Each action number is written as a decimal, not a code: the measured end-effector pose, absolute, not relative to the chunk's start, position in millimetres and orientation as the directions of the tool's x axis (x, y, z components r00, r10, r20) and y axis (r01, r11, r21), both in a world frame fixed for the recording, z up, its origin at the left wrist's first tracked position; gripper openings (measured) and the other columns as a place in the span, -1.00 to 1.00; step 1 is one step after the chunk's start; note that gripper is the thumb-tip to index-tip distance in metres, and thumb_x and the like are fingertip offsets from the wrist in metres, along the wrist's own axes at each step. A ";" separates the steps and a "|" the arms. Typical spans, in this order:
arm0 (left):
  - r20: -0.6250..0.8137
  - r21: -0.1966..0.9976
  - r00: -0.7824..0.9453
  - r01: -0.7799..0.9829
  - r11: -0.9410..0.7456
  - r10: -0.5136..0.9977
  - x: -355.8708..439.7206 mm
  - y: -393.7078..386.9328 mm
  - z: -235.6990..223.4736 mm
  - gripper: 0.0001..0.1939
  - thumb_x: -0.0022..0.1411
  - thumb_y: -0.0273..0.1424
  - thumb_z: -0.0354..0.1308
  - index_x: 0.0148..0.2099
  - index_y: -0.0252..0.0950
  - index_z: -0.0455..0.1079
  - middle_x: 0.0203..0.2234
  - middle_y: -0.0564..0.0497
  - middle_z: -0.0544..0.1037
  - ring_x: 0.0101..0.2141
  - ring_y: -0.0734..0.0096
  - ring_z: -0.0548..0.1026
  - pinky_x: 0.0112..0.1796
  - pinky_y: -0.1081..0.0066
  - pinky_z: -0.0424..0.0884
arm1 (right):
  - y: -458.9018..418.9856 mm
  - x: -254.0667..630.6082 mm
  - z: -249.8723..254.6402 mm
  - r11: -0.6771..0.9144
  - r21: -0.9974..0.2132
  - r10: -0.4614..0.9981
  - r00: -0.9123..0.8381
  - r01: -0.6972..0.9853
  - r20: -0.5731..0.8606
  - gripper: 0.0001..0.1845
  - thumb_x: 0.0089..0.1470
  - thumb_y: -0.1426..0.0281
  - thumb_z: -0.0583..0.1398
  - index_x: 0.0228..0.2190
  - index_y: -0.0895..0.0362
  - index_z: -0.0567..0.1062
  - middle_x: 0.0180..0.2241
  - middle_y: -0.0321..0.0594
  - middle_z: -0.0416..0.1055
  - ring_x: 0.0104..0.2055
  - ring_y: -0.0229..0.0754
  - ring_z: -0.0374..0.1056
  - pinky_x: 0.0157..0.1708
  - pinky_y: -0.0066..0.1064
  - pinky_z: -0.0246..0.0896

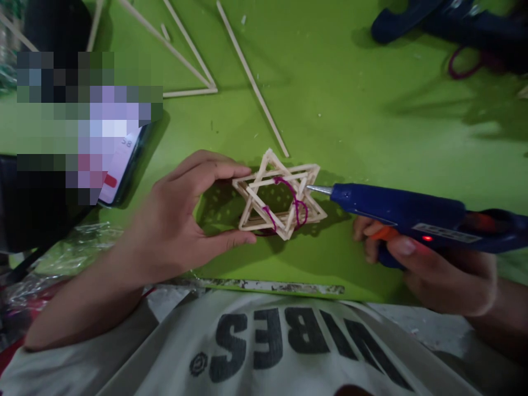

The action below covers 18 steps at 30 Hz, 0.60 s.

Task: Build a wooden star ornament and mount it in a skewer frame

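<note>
Fingers of your left hand [171, 214] are pinching the star [258, 198] by its left corners, over the tabletop [350, 121]; your right hand [445, 278] is gripping the glue gun [400, 209], whose nozzle [320, 190] is pointing leftward at the star's right side.

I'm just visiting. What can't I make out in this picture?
All in the head view:
Phone: partly masked by coarse blocks.
Glue gun: back end cut off by the right edge.
Label on it: too small and blurred to read.
Right hand: fingers partly hidden by the glue gun.
Dark blue thing: cut off by the top edge.
</note>
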State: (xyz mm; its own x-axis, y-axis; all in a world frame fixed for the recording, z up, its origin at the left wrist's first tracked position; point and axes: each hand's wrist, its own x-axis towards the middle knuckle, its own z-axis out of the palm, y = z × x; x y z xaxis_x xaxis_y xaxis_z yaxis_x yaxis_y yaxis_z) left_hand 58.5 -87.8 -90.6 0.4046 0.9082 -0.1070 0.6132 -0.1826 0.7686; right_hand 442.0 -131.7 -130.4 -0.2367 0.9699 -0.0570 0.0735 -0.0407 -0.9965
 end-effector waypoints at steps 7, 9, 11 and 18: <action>-0.095 0.707 0.406 0.670 -0.226 0.909 60.0 -87.5 -90.1 -0.33 0.39 0.07 0.67 0.41 0.06 0.63 0.22 0.03 0.75 0.15 0.06 0.76 0.10 0.11 0.81 | -128.8 428.9 -132.6 -0.049 -0.999 0.990 -0.133 -0.009 -0.047 -0.82 0.47 0.27 0.42 -0.10 -0.04 0.90 -0.31 -0.10 0.75 -0.34 0.03 0.69 -0.60 -0.25 0.43; -0.088 0.698 0.408 0.676 -0.236 0.909 59.8 -87.0 -90.6 -0.32 0.39 0.09 0.66 0.41 0.05 0.62 0.23 0.02 0.75 0.16 0.03 0.76 0.12 0.09 0.79 | -125.4 428.1 -131.5 -0.034 -0.999 0.994 -0.102 -0.029 -0.030 -0.81 0.46 0.24 0.43 -0.13 -0.01 0.90 -0.26 -0.07 0.77 -0.38 -0.01 0.66 -0.64 -0.26 0.36; -0.078 0.694 0.412 0.676 -0.248 0.908 59.5 -86.8 -91.0 -0.32 0.40 0.12 0.65 0.41 0.05 0.61 0.24 0.01 0.75 0.17 0.00 0.76 0.13 0.07 0.79 | -122.5 428.6 -129.1 -0.043 -0.998 0.999 -0.031 -0.048 -0.042 -0.78 0.43 0.21 0.45 -0.16 0.06 0.89 -0.27 -0.06 0.75 -0.48 -0.08 0.59 -0.66 -0.27 0.31; 0.065 0.645 0.447 0.663 -0.379 0.892 60.6 -87.4 -96.1 0.05 0.20 0.44 0.62 0.50 -0.02 0.52 0.30 -0.17 0.63 0.29 -0.14 0.66 0.33 -0.07 0.74 | -112.4 427.5 -119.4 -0.171 -0.973 0.951 0.232 -0.156 -0.204 -0.69 0.31 0.08 0.60 -0.11 0.02 0.83 -0.20 -0.15 0.71 -0.55 -0.11 0.46 -0.61 -0.13 0.26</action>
State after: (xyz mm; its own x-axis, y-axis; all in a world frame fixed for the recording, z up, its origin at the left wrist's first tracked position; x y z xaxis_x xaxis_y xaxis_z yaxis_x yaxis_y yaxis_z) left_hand 60.6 -87.4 -96.1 0.4471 0.8921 0.0654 0.6628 -0.3795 0.6455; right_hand 427.5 -112.4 -119.4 0.2315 0.9512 -0.2041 -0.1565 -0.1707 -0.9728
